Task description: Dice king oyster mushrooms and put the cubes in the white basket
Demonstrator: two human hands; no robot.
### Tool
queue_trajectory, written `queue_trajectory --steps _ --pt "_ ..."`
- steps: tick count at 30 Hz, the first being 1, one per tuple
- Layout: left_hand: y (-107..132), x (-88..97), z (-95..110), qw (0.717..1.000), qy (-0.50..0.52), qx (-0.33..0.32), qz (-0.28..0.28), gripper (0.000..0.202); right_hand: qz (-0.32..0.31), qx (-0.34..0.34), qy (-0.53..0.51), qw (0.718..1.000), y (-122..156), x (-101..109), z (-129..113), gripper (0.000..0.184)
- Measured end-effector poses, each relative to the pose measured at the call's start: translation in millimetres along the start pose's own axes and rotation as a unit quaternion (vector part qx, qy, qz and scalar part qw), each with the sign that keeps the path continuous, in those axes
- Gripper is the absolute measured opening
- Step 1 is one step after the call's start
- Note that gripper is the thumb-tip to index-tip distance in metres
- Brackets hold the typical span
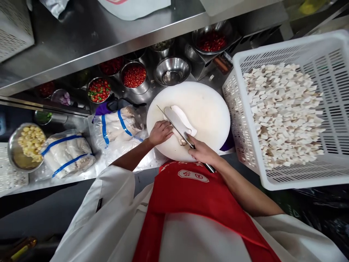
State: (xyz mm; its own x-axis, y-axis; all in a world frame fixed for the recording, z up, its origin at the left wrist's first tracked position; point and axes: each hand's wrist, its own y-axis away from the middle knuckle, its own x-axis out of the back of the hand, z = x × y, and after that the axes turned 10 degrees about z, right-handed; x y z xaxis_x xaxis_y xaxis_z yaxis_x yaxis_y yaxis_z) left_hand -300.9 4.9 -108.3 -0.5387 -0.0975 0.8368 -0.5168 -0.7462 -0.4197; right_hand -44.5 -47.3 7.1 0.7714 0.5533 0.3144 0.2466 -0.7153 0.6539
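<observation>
A knife [176,125] is in my right hand [203,150], fingers wrapped round its dark handle. Its blade runs diagonally across a round white cutting board [211,109]. Right of the blade lies a pale, long piece of king oyster mushroom [184,115]. My left hand [161,133] is on the board's left side with its fingers curled at the other side of the blade. It presses on a mushroom part that is mostly hidden beneath the fingers. A brownish mushroom end [180,139] shows between the two hands.
At right stands a white plastic basket [248,145] of cut mushroom pieces [283,116]. Blue-taped bags of mushrooms [117,125] lie left of the board. Behind it are a steel bowl [172,69] and a container of chopped red chillies [134,76], beneath a metal shelf [109,43].
</observation>
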Motion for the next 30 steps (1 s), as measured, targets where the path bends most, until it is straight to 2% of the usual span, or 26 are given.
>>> queue_trajectory --steps 3,6,10,14,17,20,22,25,27,30 --pt "-11.3 1.7 -1.3 1.0 -0.017 -0.015 -0.017 0.028 0.006 0.027 -0.05 0.998 21.8 9.2 7.7 0.079" --pt "-29.6 6.3 -7.8 0.998 -0.022 -0.043 -0.048 0.029 0.037 0.018 -0.125 0.991 51.1 21.6 21.9 0.078" --pt "-61.2 11.7 -19.3 0.985 -0.014 -0.12 -0.12 0.044 0.097 0.007 -0.219 0.971 84.4 36.6 45.7 0.067" --pt "-87.6 12.1 -21.5 0.967 -0.018 -0.176 -0.181 0.048 0.143 0.005 -0.232 0.962 101.7 37.0 70.5 0.053" --pt "-95.7 19.1 -17.6 0.952 -0.017 -0.193 -0.236 0.042 0.138 -0.001 -0.23 0.964 105.0 29.3 84.1 0.055" --pt "-92.9 37.9 -15.3 0.914 0.005 -0.22 -0.341 0.038 0.11 -0.009 -0.231 0.967 103.8 21.7 91.2 0.064" --pt "-85.8 52.8 -14.3 0.9 -0.006 -0.212 -0.381 0.039 0.086 -0.01 -0.221 0.971 101.9 18.6 93.4 0.071" --pt "-68.8 65.1 -5.7 0.911 -0.044 -0.162 -0.376 0.058 0.051 -0.007 -0.196 0.979 97.0 16.5 94.2 0.079" --pt "-55.5 61.8 6.2 0.921 -0.035 -0.133 -0.366 0.071 0.033 0.0 -0.179 0.983 92.3 16.1 92.5 0.081" --pt "-38.4 47.2 23.0 0.935 0.011 -0.099 -0.341 0.063 0.027 0.029 -0.148 0.988 84.5 16.1 86.5 0.078"
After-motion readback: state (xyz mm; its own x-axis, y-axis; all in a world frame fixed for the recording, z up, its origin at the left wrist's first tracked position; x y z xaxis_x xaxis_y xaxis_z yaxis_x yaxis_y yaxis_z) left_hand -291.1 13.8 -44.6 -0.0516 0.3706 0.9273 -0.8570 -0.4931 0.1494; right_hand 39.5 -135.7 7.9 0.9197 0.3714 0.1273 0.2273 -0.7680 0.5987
